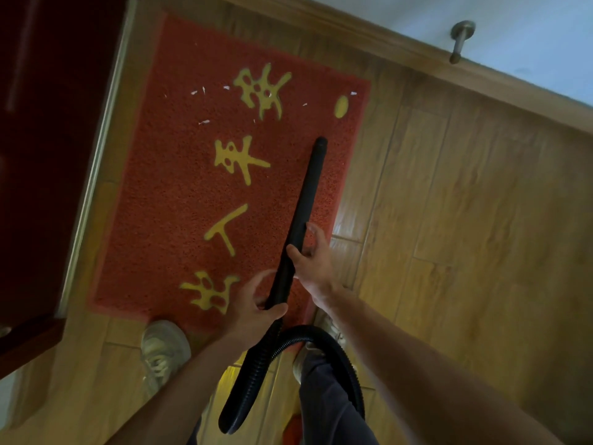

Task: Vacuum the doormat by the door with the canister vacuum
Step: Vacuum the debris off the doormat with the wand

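The doormat point(167, 203), red w/ yellow characters, is laid flat on the wood floor point(449, 252), its left long edge running just beside the dark red door point(48, 123). Small white scraps point(203, 122) are scattered over the mat's far end, well beyond both hands. The black vacuum wand point(308, 187) is held slanting over the mat's right side, tip pointing toward the far end and stopping short of the scraps; whether the tip touches the pile can't be told. The wand is gripped by both hands over the mat's near right corner. The right hand point(314, 261) is wrapped round it approx. mid-length, thumb on the left side, forefinger laid further up the tube. The left hand point(253, 303) is closed round the lower end, thumb across the tube, forefinger arched loosely above. Below that grip the ribbed hose point(256, 358) is joined on; it drops btwn the forearms, then loops round to the right. A pale shoe point(163, 345) is planted just off the mat's near edge. A metal doorstop point(460, 40) is fixed to the wall above the baseboard point(385, 43), well apart from the mat.
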A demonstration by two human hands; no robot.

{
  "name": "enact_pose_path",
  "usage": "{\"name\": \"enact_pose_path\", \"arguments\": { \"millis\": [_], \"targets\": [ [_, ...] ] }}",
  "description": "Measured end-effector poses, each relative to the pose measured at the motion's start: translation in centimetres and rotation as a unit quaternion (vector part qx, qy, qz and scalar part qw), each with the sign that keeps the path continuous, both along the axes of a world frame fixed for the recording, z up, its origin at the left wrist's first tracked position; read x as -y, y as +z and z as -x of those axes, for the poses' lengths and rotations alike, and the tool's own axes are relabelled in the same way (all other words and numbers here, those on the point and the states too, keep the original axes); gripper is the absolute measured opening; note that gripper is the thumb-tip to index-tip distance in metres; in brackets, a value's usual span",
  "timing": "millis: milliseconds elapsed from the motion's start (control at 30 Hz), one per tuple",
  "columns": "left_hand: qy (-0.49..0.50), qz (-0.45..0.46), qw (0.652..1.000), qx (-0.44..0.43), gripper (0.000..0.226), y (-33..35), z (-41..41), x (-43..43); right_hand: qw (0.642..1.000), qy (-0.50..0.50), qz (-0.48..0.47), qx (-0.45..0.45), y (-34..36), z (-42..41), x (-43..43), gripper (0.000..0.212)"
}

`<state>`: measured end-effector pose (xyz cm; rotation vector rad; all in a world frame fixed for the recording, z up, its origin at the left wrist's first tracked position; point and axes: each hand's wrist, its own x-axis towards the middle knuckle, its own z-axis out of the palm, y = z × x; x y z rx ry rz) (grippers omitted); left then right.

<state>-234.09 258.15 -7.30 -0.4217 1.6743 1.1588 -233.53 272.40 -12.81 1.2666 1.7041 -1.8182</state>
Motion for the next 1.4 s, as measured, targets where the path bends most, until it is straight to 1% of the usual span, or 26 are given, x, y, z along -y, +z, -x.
{"name": "enact_pose_path", "arguments": {
  "millis": [200, 367, 500, 600, 667, 800, 900, 967, 1033, 1133, 1267, 1400],
  "targets": [
    [0.012, -0.008, 1.0, -0.008, 0.057, 0.1, 0.9, -0.4, 0.999, -0.001, -0.035, -0.029, 0.5, 1.1, 0.0, 0.051],
    [-0.001, 0.012, 1.0, 0.01, 0.057, -0.2, -0.2, 0.6, 0.999, 0.034, 0.008, 0.006, 0.3, 0.3, -0.1, 0.052],
    [-0.003, 0.013, 1.0, 0.015, 0.063, -0.4, -1.4, 1.7, 0.999, 0.032, -0.007, -0.004, 0.0, -1.0, 0.9, 0.053],
    [-0.009, 0.019, 1.0, 0.018, 0.062, -0.4, -1.5, 1.9, 1.0, 0.03, 0.009, 0.0, -0.2, -1.2, 1.3, 0.055],
    [-0.003, 0.016, 1.0, 0.019, 0.061, -0.3, -1.2, 1.6, 1.0, 0.022, 0.002, -0.006, -0.3, -1.0, 1.4, 0.055],
    [0.005, -0.001, 1.0, -0.003, 0.058, -0.1, 0.0, 0.3, 0.999, 0.013, -0.025, -0.025, 0.0, 0.2, 0.3, 0.053],
    [0.01, 0.007, 1.0, -0.006, 0.06, -0.7, 0.3, -0.9, 0.999, 0.028, -0.02, 0.0, -0.3, 1.0, -1.1, 0.052],
    [0.007, 0.011, 1.0, -0.003, 0.059, -1.0, 0.4, -1.7, 0.999, 0.028, -0.024, 0.002, -0.4, 1.3, -1.9, 0.052],
    [0.005, 0.006, 1.0, -0.008, 0.058, -1.1, 0.5, -2.4, 0.999, 0.016, -0.037, -0.018, -0.1, 1.4, -2.6, 0.049],
    [-0.01, 0.012, 1.0, -0.024, 0.058, -1.2, 1.0, -3.6, 0.997, 0.013, -0.058, -0.043, 0.2, 1.8, -3.9, 0.051],
    [-0.018, 0.019, 0.999, -0.025, 0.056, -1.1, 1.5, -5.3, 0.999, 0.027, -0.024, -0.025, -0.4, 2.4, -5.4, 0.049],
    [-0.016, 0.022, 0.999, -0.031, 0.057, -1.4, 2.4, -6.9, 0.996, 0.013, -0.071, -0.042, -0.6, 3.2, -6.7, 0.051]
  ]
}}
